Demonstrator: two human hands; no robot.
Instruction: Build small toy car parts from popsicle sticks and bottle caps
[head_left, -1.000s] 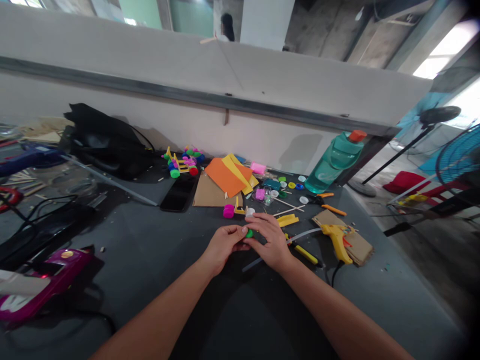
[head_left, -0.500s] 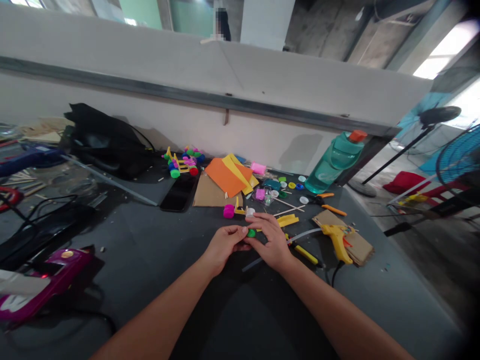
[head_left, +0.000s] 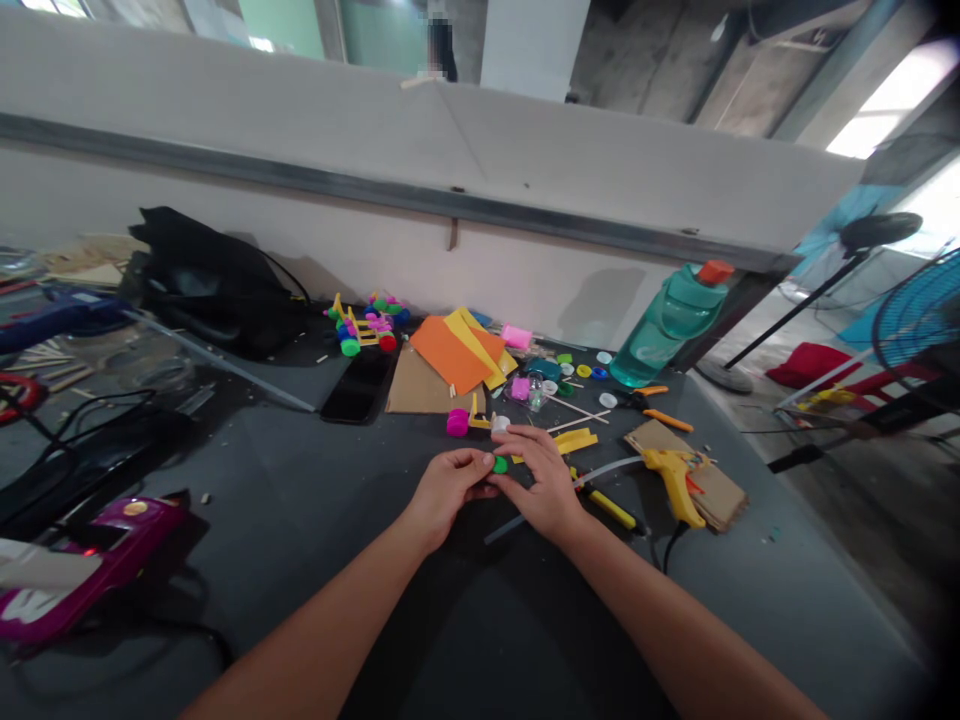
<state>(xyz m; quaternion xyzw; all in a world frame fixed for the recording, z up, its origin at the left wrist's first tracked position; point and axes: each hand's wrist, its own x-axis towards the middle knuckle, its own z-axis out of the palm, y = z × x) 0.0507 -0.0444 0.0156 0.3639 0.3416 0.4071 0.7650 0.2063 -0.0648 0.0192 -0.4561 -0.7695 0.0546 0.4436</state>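
Observation:
Between my two hands is a small green bottle cap (head_left: 500, 465). My left hand (head_left: 448, 492) pinches it from the left with thumb and fingertips. From the right, the fingers of my right hand (head_left: 541, 483) close on it too, partly covering it. Just beyond my fingertips sits a small yellow piece (head_left: 478, 416) with a magenta cap (head_left: 457, 422) on its left and a white cap (head_left: 501, 425) on its right. Yellow strips (head_left: 576, 440) lie beyond my right hand, and a yellow-handled cutter (head_left: 613, 509) is to its right.
A yellow glue gun (head_left: 677, 485) rests on cardboard (head_left: 726, 497) at the right. Orange-handled pliers (head_left: 667, 420) and a teal bottle (head_left: 664, 330) stand behind it. Loose caps, orange sheets (head_left: 454, 352), a phone (head_left: 358, 388) and small colourful toy cars (head_left: 367, 328) are farther back.
The green cap has shifted very slightly to the left between my fingers. Both hands keep nearly the same place, and the things on the table have not moved.

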